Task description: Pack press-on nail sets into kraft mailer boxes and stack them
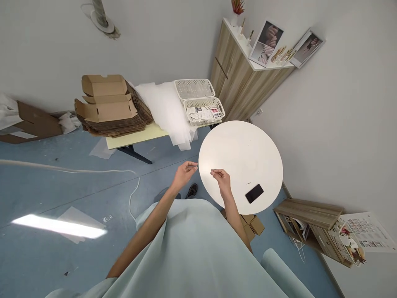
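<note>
My left hand [184,175] hovers just off the left edge of the round white table [238,145], thumb and fingertips drawn together in a pinch. Over the table's near left part, my right hand [222,179] makes a similar pinch, its tips turned toward the left hand. A short gap separates the two hands. Anything between the fingertips is too small to make out. A black smartphone [254,193] lies on the table to the right of my right hand, apart from it.
Flattened cardboard boxes [113,109], white foam sheets [167,111] and two white baskets [203,101] sit on a yellow bench [136,138]. A wooden cabinet [234,74] stands behind. A low shelf [310,211] is at right. A white cable [93,170] crosses the blue floor.
</note>
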The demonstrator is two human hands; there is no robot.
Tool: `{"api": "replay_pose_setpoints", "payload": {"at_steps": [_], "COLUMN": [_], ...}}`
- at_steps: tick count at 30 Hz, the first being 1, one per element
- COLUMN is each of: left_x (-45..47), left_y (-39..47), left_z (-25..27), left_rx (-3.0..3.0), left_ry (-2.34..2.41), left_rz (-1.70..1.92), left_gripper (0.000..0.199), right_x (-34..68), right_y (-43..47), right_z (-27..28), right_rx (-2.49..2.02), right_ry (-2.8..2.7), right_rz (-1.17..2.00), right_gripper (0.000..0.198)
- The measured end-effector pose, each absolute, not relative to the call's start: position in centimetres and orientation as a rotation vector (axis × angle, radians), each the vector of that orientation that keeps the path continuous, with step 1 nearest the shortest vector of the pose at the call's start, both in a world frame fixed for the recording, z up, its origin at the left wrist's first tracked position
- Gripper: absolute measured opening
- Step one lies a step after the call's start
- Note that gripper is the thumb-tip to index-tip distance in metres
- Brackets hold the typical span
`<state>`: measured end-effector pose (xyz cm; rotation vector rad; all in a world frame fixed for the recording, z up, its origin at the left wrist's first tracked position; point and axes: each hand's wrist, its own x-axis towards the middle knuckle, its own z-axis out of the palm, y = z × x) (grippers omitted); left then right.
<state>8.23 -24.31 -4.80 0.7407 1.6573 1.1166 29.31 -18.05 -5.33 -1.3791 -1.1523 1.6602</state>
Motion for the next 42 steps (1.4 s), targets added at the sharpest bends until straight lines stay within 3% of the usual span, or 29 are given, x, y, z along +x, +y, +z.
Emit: {"api": "replay_pose_setpoints", "payload": {"at_steps": [12,18,26,31,38,42], "left_x": [-4.1,-9.8,-10.5,-9.3,-8.0,-8.0], "left_y": [-8.5,2.6,14.3,17.2,17.7,17.4], "left_z": [-7.6,-9.6,-13.7,-15.5,-16.7,-16.8], "left_rx": [0.824,0.988,1.494,1.652,1.777,1.799], "left_ry": [1.569,1.607,1.741,1.695,1.668,1.677], "left_rz": [0.962,0.902,0.491,0.277,0.238,0.279], "left_gripper": [0.036,0.024,0.047,0.05,0.062,0.056], "right_x": [20.8,15.0,11.0,9.6,8.3,8.1], "right_y": [-11.0,-9.2,-10.2,-12.0,-14.5,-15.8], "right_z": [-4.9,-3.0,-1.8,-1.8,-1.9,-1.4], "right_rx": [-1.575,-1.638,-1.74,-1.795,-1.862,-1.888], "right_ry": [-0.973,-0.818,-0.6,-0.452,-0.357,-0.331], "right_rz": [1.517,1.356,1.136,0.986,0.891,0.857], "right_gripper": [0.026,0.024,0.025,0.029,0.032,0.03]}}
